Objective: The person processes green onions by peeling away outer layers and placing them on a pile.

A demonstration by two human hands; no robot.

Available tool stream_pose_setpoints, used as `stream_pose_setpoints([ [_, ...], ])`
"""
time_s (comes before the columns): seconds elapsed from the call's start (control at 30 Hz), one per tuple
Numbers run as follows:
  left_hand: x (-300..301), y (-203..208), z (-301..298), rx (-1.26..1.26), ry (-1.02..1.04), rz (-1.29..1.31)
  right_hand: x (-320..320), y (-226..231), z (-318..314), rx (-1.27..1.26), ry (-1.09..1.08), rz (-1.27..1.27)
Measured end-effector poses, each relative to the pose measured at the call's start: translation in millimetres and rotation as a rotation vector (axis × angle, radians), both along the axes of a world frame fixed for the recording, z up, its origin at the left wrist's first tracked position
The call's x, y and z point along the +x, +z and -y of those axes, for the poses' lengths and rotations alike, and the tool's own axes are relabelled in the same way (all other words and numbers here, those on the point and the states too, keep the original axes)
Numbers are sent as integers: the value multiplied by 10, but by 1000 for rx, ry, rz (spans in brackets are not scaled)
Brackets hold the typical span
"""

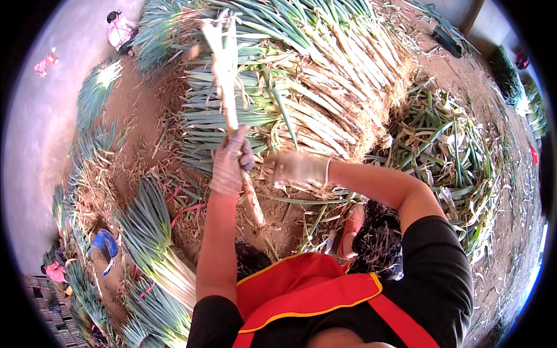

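1. Gripping a long leek stalk (232, 110), the gloved left hand (231, 162) is clenched round its middle.
2. Stalk: upright, pale soil-stained shaft, root end low, green leaves high, held above the stacked leek heap (325, 98).
3. Right hand (296, 169): gloved, blurred, just beside the stalk; grasp cannot be told.

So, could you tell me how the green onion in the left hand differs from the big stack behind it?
The single green onion is held up lengthwise in the left hand, while the big stack lies on the ground. The held one is a lone stalk; the stack holds many, laid side by side. The right hand is beside the held stalk. Both show pale stalks and green leaves.
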State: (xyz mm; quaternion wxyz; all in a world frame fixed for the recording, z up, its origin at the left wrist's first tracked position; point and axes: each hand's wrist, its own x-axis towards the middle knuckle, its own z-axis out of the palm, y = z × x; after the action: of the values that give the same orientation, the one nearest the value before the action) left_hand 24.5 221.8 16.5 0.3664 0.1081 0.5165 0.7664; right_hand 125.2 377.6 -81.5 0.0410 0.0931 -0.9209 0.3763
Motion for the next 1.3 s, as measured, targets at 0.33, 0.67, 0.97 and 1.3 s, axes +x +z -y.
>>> stream_pose_setpoints([
  [0.33,-445,-429,462,312,98,109,125,-213,-2199,490,-1067,217],
  [0.67,-440,-636,510,-983,-17,-964,-4,-288,-2226,597,-1126,-45],
  [0.97,-340,-507,629,-699,-139,-823,-39,-22,-1845,211,-755,-7],
  [1.3,-388,-50,845,446,221,91,404,611,851,-265,-526,-24],
])
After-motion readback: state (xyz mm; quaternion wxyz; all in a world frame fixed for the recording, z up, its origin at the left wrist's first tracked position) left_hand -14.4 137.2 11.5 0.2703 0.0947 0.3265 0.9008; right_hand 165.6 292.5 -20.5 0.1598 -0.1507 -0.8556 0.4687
